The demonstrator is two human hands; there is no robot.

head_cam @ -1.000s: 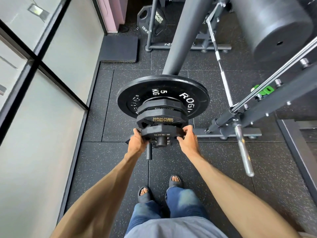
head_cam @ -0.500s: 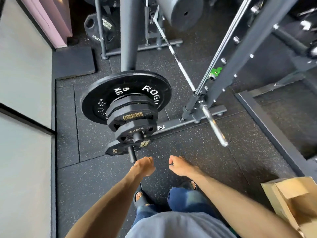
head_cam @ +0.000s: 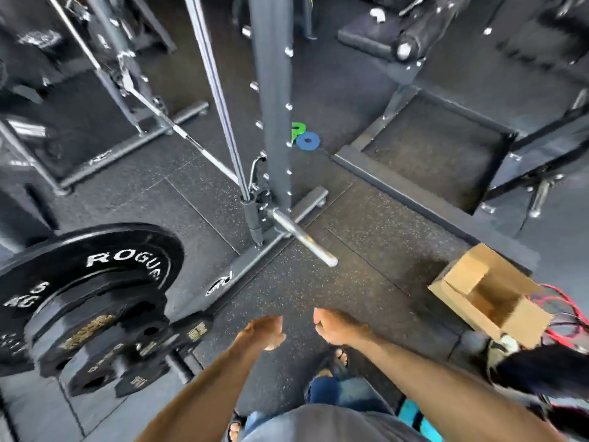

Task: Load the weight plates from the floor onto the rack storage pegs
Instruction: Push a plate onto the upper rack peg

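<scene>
Both hands have come away from the loaded plates since the earlier frames and the view has swung right, so the plate stack now sits at lower left. Dark speckled rubber floor tiling: covers the whole area. Grey steel rack upright: stands at centre, studded with bolts, its base foot running along the floor. Large black round weight plate lettered ROGUE and 5 KG: hangs on a storage peg at lower left, with smaller black multi-sided weight plates carrying gold labels stacked in front of it on the same peg. Open brown cardboard box: on the floor at right, beside red cords. Bare chrome storage peg: juts from the foot of the upright toward the camera, unloaded. Small blue disc plate: flat on the floor behind the upright, touching a small green plate partly hidden by it. Left hand: fingers loosely spread, holding nothing. Right hand: fingers curled loosely inward, also holding nothing. Both hover above the floor, near each other, well apart from any plate.
</scene>
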